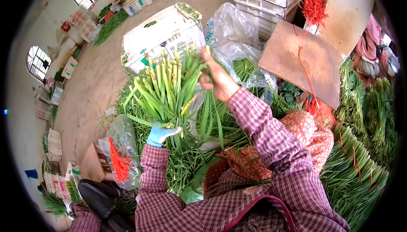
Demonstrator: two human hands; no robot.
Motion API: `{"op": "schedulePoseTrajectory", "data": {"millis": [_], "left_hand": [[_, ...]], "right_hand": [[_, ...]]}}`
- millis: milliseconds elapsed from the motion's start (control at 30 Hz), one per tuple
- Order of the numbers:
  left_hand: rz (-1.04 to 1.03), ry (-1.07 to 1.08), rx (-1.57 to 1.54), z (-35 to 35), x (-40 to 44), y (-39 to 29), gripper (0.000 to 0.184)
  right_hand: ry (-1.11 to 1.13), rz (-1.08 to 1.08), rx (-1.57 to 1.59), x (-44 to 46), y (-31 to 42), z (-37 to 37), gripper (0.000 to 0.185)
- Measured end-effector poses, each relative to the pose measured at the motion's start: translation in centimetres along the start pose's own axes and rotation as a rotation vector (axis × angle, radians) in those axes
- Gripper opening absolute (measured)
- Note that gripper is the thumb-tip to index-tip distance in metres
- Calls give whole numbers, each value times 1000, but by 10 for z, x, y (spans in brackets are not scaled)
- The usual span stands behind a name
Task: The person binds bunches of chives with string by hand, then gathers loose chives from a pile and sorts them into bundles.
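A bunch of green stalks [167,88], cut pale ends up, stands in my left hand [161,134], which wears a blue glove and is wrapped round its lower part. My right hand [217,76] is bare and raised at the bunch's upper right side, thumb up and fingers curled; a pale stalk tip shows by the thumb. Whether its fingers pinch a stalk is too small to tell. Loose green leaves [182,168] lie beneath both hands. Behind the bunch sits a white crate [165,34].
To the right, a brown board [301,58] carries a red string. Tied green bundles [354,172] lie at lower right. Clear plastic bags [235,28] and stacked white crates [263,15] stand behind. Red ties [120,162] lie at left, near a black shoe [96,196].
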State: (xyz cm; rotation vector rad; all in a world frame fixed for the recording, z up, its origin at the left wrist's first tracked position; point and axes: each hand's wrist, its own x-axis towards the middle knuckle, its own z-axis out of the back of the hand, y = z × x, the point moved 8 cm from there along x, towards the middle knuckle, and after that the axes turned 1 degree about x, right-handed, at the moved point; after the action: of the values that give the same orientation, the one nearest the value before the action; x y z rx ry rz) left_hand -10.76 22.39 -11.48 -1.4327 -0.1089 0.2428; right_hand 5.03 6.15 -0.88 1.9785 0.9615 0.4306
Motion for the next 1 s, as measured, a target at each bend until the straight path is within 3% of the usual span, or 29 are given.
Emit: {"op": "schedulePoseTrajectory", "data": {"millis": [67,100,267,367,467,533,667,733,800,900,933,1000], "left_hand": [[-30,7,78,-4,-7,-7,74],[-88,24,6,-5,-10,-8,58],[-47,97,-24,-2,-13,8,59],[98,143,-157,14,-15,52,65],[125,207,-187,5,-25,42,69],[110,253,-451,-2,-32,45,59],[10,27,-348,13,-47,54,54],[-60,185,-402,22,-51,64,49],[-8,144,-386,33,-52,73,45],[-2,131,-249,40,-50,70,51],[53,45,-254,38,-52,59,60],[98,45,-206,44,-51,64,70]], "right_hand": [[-140,27,112,-7,14,8,48],[-108,38,108,-2,16,12,46],[-56,126,109,7,39,23,36],[-183,153,-56,7,53,37,33],[-356,165,-28,-10,80,40,31],[-477,253,9,-18,109,58,32],[-380,401,-100,-15,138,92,30],[-400,315,-284,-14,120,102,30],[-278,111,-689,-11,69,101,38],[191,-132,-1466,-26,-42,89,56],[266,-129,-1546,-30,-59,84,63],[150,122,-1314,-23,-41,74,62]]}}
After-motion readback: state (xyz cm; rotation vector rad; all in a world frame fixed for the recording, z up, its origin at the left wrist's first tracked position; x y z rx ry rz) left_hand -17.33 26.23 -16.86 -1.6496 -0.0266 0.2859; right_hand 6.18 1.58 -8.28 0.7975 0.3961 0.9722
